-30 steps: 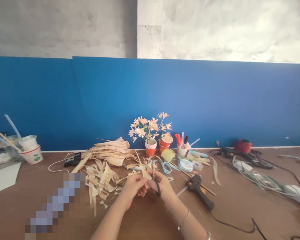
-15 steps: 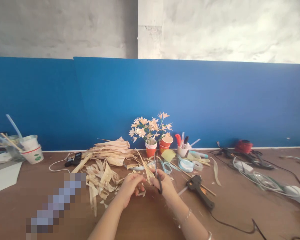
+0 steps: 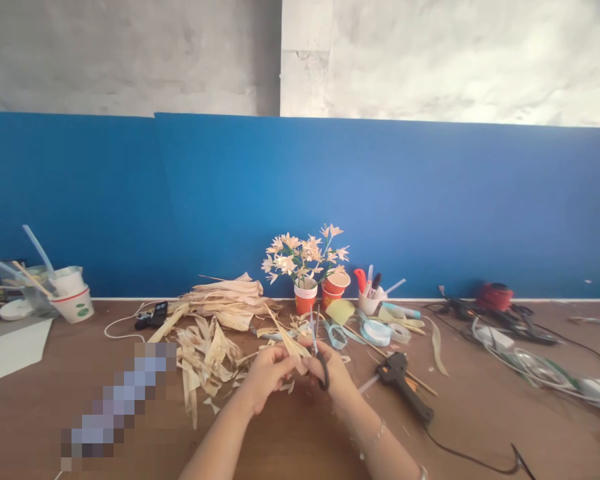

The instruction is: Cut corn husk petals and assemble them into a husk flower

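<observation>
A pale, pointed piece of dried corn husk [image 3: 291, 341] is held upright between my two hands, above the middle of the table. My left hand [image 3: 269, 375] pinches its lower edge with thumb and fingers. In my right hand [image 3: 334, 368] are black-handled scissors [image 3: 323, 371], blades pointing away from me and slightly parted. The thumb of that hand also presses on the husk's base. Just beyond stand cream husk flowers [image 3: 300, 257] on green stems in red-and-white paper cups [image 3: 305, 301]. Loose husk strips [image 3: 207, 353] lie left of my hands.
A black glue gun [image 3: 403, 383] with a trailing cord lies to the right. Behind it are tape rolls [image 3: 375, 330] and a cup of pens [image 3: 368, 304]. More husks [image 3: 230, 300] are stacked at the back. Cables [image 3: 530, 367] spread far right; a white cup [image 3: 73, 307] stands far left.
My left hand has moved right and closed on the husk piece, where before its fingers were just beside it. The scissors stay in my right hand. The view has shifted slightly.
</observation>
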Demonstrator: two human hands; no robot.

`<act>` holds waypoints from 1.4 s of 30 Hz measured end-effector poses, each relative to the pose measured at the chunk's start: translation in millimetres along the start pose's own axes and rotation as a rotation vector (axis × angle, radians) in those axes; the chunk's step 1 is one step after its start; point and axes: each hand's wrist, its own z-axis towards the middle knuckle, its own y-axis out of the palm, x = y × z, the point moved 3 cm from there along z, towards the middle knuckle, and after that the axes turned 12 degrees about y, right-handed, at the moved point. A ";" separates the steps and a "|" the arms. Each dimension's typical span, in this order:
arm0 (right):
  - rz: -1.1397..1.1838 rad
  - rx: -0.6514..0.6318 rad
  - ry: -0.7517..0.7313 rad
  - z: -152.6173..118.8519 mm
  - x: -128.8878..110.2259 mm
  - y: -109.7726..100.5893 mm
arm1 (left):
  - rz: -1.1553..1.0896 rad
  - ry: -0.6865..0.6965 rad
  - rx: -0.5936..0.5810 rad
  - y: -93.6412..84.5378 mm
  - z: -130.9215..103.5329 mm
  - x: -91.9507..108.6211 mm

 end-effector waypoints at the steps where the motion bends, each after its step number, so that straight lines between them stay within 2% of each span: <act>1: 0.028 -0.015 0.010 -0.3 0.6 -1.1 | -0.007 0.010 -0.017 -0.1 -0.1 0.3; 5: 0.130 -0.073 0.039 -3.6 -1.3 -0.7 | 0.021 0.010 -0.018 -0.3 0.2 0.8; 10: 0.054 -0.098 0.062 -9.5 -7.1 2.9 | 0.056 0.047 0.034 -1.1 -0.7 5.4; 16: 0.126 -0.142 0.087 -7.2 -3.4 0.3 | -0.043 -0.006 0.063 -5.2 1.7 -5.0; 18: 0.127 -0.113 0.101 -4.4 -2.3 -1.9 | -0.103 0.020 0.119 -9.3 4.2 -6.3; 22: 0.058 -0.039 0.101 -2.3 -3.5 -3.0 | -0.213 0.081 0.327 -21.1 8.3 -3.7; 26: -0.086 -0.169 0.121 -9.3 -1.7 8.3 | -0.309 0.131 0.426 -25.7 10.1 -2.4; 30: -0.209 -0.256 0.116 -17.9 0.9 18.7 | -0.309 0.184 0.434 -24.5 9.1 -4.0; 37: -0.229 -0.234 0.095 -19.3 -1.2 19.9 | -0.259 0.167 0.358 -18.1 7.2 -4.1; 42: -0.215 -0.237 0.099 -19.4 -1.7 20.9 | -0.260 0.165 0.348 -15.6 6.8 -5.4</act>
